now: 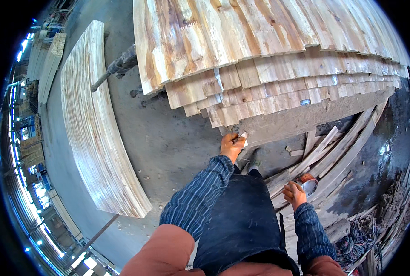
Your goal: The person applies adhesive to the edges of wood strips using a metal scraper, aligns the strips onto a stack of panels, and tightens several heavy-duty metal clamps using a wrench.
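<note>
Concrete workshop floor (136, 138). Gripping white piece (245, 138) in left hand (231, 145) near front left corner of board stack (241, 41), reddish tin (309, 185) in right hand (295, 195). Looks already stacked in layers; can't judge remainder.

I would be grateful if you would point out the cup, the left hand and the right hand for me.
Cup (304, 177): head view, on its reddish wall.
Left hand (231, 146): head view, middle of the hand.
Right hand (295, 193): head view, middle of the hand.

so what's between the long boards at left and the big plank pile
Grey floor, with a dark bar jutting over it, in the head view.
</note>
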Tool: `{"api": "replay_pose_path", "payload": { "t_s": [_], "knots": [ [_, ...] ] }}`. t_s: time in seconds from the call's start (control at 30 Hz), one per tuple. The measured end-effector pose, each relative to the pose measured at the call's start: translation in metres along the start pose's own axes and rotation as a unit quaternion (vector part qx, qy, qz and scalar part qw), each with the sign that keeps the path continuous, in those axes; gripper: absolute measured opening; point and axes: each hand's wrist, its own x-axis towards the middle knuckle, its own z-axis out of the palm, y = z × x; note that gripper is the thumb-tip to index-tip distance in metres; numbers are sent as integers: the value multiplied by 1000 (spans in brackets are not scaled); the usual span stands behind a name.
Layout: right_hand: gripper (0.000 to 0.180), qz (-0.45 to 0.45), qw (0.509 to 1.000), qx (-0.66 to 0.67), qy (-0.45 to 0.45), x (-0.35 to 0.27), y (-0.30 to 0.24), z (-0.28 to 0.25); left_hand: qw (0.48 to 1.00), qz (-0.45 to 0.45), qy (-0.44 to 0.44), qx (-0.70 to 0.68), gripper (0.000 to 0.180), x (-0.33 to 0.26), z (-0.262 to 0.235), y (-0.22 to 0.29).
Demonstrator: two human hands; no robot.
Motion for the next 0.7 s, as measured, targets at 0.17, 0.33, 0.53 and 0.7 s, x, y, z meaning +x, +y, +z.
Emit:
{"api": "replay_pose_path", "payload": {
  "t_s": [0.17,0.33,0.53,0.7],
  "knots": [
    [37,-11,996,-44,75,-20,-2,6,973,147,-165,-62,19,83,21,-47],
    [33,-1,998,-50,24,-15,21,-29,922,237,1,-306,23,82,54,-38],
    [36,-11,994,-83,67,-43,13,9,942,206,173,-202,71,18,2,-62],
    [46,-97,990,-101,22,-82,-20,132,831,421,354,81,79,-39,-170,77]
  ]
}}
